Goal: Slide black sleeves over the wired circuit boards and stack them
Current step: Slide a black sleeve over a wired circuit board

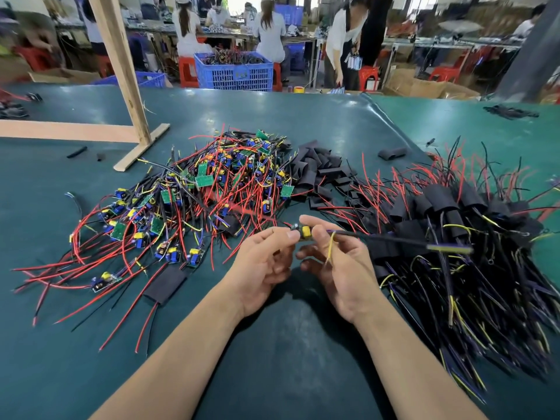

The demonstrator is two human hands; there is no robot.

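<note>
Both my hands hold one small wired circuit board (304, 231) with a yellow part, just above the table's middle. My left hand (263, 268) pinches its left end between thumb and fingers. My right hand (336, 262) pinches its right end, and the board's black, purple and yellow wires (394, 241) trail off blurred to the right. A big heap of bare boards with red and black wires (194, 201) lies to the left. Loose black sleeves (321, 171) lie behind my hands. Sleeved boards are stacked at the right (454, 225).
The table is covered in a dark green mat (288, 344). A wooden frame (130, 86) stands at the back left. One sleeved board (165, 283) lies alone near my left forearm. Blue crates (233, 71) and several people are beyond the table's far edge.
</note>
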